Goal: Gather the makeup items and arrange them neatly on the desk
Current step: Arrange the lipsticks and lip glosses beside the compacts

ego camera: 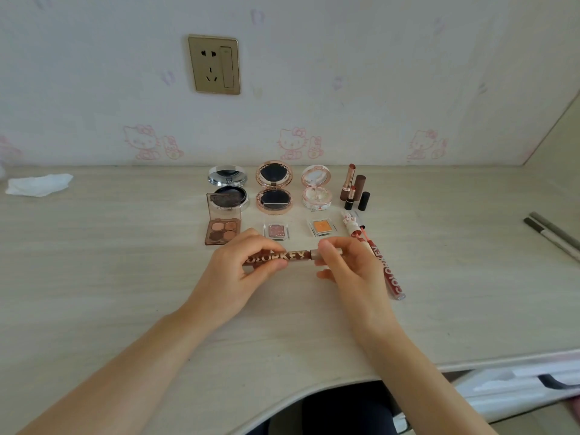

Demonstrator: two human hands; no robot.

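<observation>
Hands: left, right grip lip-gloss tube above pale desk; papered wall.

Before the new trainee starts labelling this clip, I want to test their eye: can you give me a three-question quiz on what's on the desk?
1. True or false: both hands hold the brown lip gloss tube.
2. How many open round compacts stand in the back row? A) two B) three C) five
3. Fill in: the red lip gloss tube lies to the ____ of the right hand.

Key
1. True: the left hand grips the lettered body, the right hand pinches the cap end.
2. B: silver compact, rose-gold compact, pink compact.
3. right
</observation>
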